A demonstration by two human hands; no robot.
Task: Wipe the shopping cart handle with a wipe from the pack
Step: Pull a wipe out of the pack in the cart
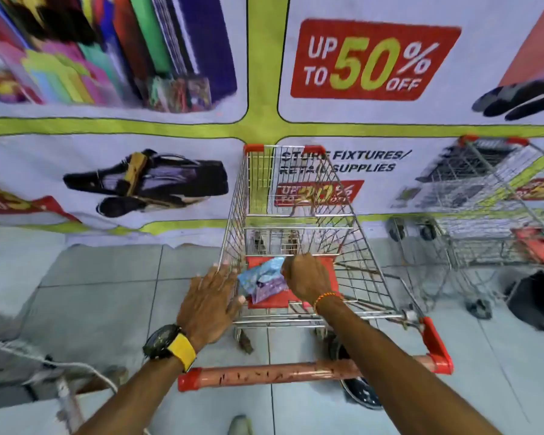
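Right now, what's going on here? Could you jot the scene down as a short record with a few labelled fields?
place: tiled shop floor in front of a printed sale banner
cart: wire shopping cart with red corner caps
handle: reddish bar with red end caps, untouched, nearest the camera
pack: blue and purple soft wipe pack lying on the red child-seat flap
left hand: fingers spread, at the pack's left edge
right hand: closed at the pack's top
other: second wire cart to the right
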